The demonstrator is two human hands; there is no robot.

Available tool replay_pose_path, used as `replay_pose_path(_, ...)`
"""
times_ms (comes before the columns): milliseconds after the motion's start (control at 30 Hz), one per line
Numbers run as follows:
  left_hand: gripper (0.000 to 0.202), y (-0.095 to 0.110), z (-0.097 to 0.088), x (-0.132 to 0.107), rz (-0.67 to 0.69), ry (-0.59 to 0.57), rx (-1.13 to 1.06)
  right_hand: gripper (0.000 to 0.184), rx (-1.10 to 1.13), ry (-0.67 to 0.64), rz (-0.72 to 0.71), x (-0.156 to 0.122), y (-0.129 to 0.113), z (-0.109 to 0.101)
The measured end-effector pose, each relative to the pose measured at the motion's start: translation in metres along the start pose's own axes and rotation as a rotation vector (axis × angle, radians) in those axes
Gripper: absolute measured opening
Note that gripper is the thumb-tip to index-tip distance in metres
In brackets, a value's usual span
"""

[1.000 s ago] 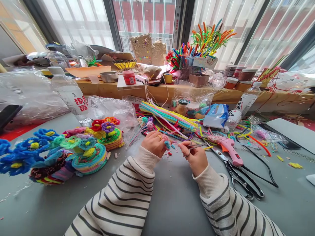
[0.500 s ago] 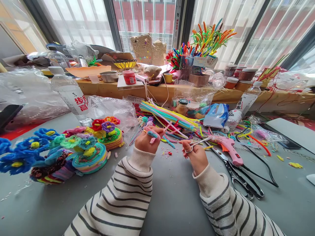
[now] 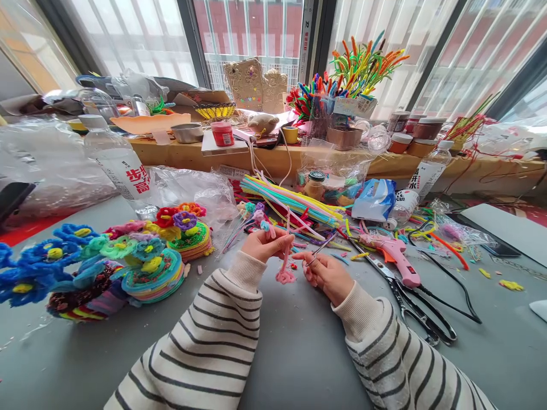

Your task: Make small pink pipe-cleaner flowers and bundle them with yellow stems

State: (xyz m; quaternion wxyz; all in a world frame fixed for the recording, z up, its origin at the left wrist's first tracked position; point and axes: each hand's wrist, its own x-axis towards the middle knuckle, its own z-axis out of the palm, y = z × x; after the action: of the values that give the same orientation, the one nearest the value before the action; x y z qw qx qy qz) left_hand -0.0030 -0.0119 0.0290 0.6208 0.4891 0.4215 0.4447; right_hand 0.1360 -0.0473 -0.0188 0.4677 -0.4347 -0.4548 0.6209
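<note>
My left hand (image 3: 265,246) is closed, pinching a pink pipe cleaner (image 3: 285,262) that stands upright between thumb and fingers. Its lower end is curled into a small looped shape that hangs below the fingertips. A light blue and pink fuzzy bit (image 3: 267,226) shows just above the knuckles; whether this hand holds it too, I cannot tell. To the right, my right hand (image 3: 331,276) has its fingers in the handles of small metal scissors (image 3: 321,246), whose blades point up and away to the right. The scissors are apart from the pink pipe cleaner.
Pipe-cleaner flowers (image 3: 55,253) and coiled bases (image 3: 154,279) stand at left. Behind my hands lies a bundle of pipe cleaners (image 3: 294,199). At right are a pink glue gun (image 3: 399,259) with its black cord and large black-handled scissors (image 3: 410,302). Bottles and a wooden ledge (image 3: 171,155) line the back.
My left hand has turned and moved slightly right, so the pink pipe cleaner now stands upright with its curled end down. My right hand has shifted slightly left and rotated, swinging the scissors' blades more upward.
</note>
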Motion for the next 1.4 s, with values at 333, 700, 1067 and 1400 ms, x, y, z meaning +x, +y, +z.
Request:
replay_pose_path(333, 0.03, 0.0, -0.003, 0.003, -0.15, -0.166, 0.022, 0.068, -0.27, -0.212, -0.234, -0.006, -0.002, 0.003)
replay_pose_path(700, 0.026, -0.007, -0.002, 0.0, -0.212, -0.349, 0.054, 0.066, -0.529, -0.249, -0.422, -0.009, -0.003, 0.004)
replay_pose_path(1067, 0.021, -0.011, -0.004, 0.001, -0.212, -0.394, 0.045, 0.066, -0.634, -0.181, -0.441, -0.008, -0.002, 0.003)
replay_pose_path(1400, 0.026, -0.008, -0.001, 0.0, -0.242, -0.317, 0.046, 0.062, -0.629, -0.165, -0.425, -0.007, -0.001, 0.002)
